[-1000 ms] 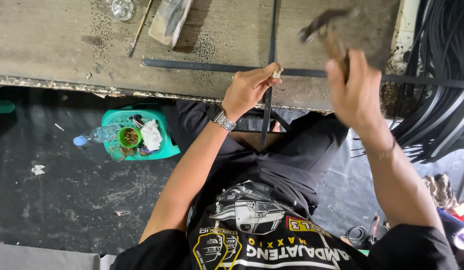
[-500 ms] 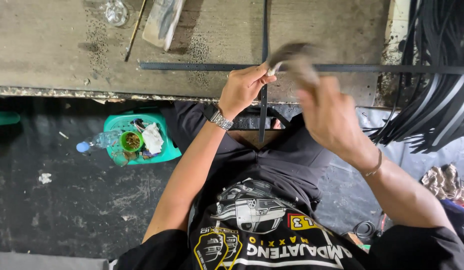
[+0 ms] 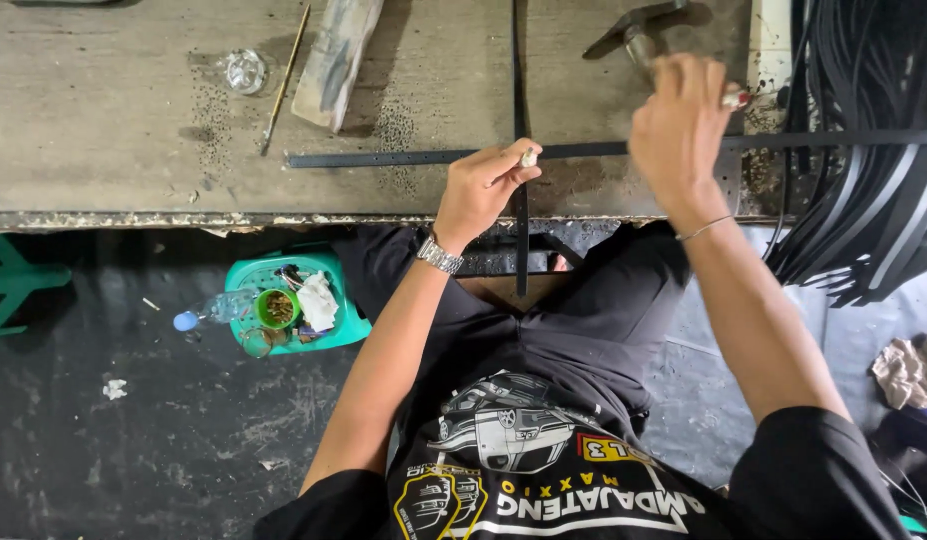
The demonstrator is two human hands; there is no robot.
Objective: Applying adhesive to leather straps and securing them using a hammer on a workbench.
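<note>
Left hand pinches a small punch upright on the black strap; right hand, grip closed round the raised hammer, must strike squarely

matt black strap, rough wooden bench

On your worn wooden bench lie a small clear glass piece, a thin stick and a flat offcut of wood lying at a slant, with dark specks scattered around them. Below the bench edge, on the dark floor, you have a green tray holding a small green cup and a crumpled white wrapper, with a plastic bottle lying just beside it. A green stool leg shows at the far left. To your right hangs a thick bundle of black strips, and a crumpled rag lies on the floor near it.
</note>
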